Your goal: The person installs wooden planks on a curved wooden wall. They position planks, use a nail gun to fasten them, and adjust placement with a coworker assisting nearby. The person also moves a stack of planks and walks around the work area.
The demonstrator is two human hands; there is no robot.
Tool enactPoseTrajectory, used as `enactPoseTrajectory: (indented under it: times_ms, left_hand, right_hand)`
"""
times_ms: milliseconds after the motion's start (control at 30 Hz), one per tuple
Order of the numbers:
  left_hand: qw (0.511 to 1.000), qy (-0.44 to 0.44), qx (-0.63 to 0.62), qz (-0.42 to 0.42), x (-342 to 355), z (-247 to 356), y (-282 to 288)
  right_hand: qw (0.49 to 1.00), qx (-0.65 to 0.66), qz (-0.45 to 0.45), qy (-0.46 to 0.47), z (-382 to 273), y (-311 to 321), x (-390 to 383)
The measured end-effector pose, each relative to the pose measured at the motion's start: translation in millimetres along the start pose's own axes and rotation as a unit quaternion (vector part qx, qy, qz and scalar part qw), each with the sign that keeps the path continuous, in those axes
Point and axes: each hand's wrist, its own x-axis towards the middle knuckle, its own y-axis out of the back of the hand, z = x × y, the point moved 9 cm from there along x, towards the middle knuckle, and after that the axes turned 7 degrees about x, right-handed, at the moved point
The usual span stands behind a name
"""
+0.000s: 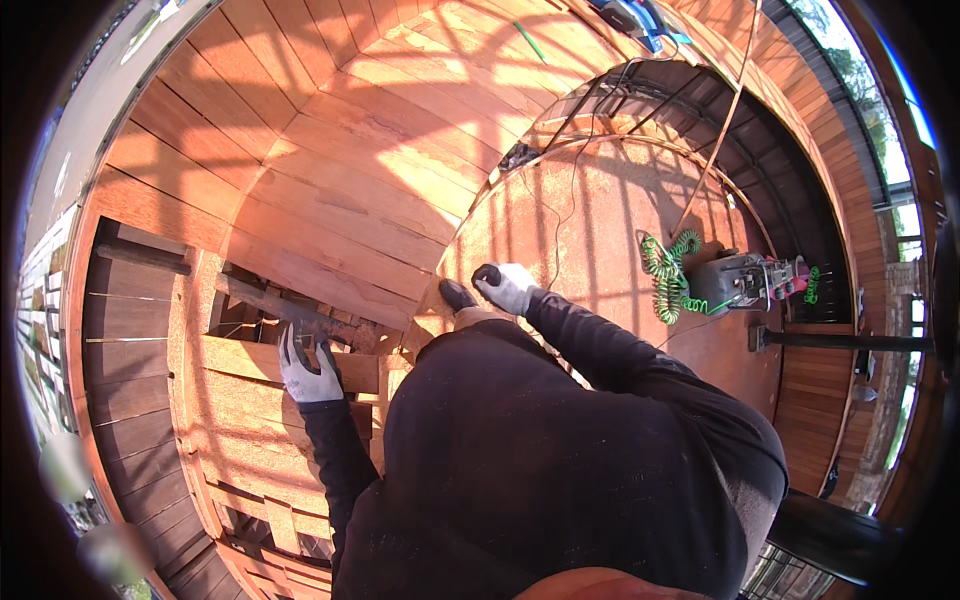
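Note:
My left hand [312,374], in a white glove with dark fingertips, is at the end of a short wooden board [245,360] beside an opening in the planking. Its fingers are spread and the thumb stands apart from them; no object shows between them. A dark wooden bar [262,300] crosses the opening just beyond that hand. My right hand [510,288], gloved the same way, is held above the dusty floor near my dark shoe [457,294]. Its fingers are curled together, and whatever they may hold is hidden.
Reddish planks [340,215] curve away ahead. To the right, a compressor-like machine [730,280] stands with a coiled green hose [662,280]. A thin cable [560,225] trails over the dusty floor [600,225]. A blue-and-white tool [640,22] lies at the far edge. Another gap [245,525] opens lower left.

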Motion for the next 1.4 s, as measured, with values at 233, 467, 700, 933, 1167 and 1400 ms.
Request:
enactPoseTrajectory:
  times_ms: [233,467,700,933,1167,1400]
  left_hand:
    - [0.978,-0.031,0.174,-0.108,-6.5,-18.9,-55.8]
    - [0.982,-0.042,0.153,-0.100,-6.6,-22.5,-53.3]
    - [0.993,0.008,0.088,-0.084,-3.7,-25.5,-45.1]
    - [0.977,0.124,-0.165,0.047,11.0,-35.8,-35.7]
    - [0.875,0.324,-0.343,0.108,46.6,-56.8,-65.8]
    - [0.895,0.424,-0.117,0.076,81.6,-84.3,-81.1]
  right_hand:
    - [0.878,0.115,0.007,-0.465,291.2,-50.0,-185.4]
    - [0.877,0.015,-0.151,-0.456,277.1,-121.3,-236.2]
    - [0.889,0.316,0.048,-0.327,214.7,-65.1,-92.9]
    - [0.977,0.099,0.161,0.099,-9.0,77.1,16.3]
    - [0.904,-0.006,0.095,0.416,-167.7,91.0,57.1]
    - [0.854,-0.116,-0.158,0.482,-225.1,34.4,75.7]
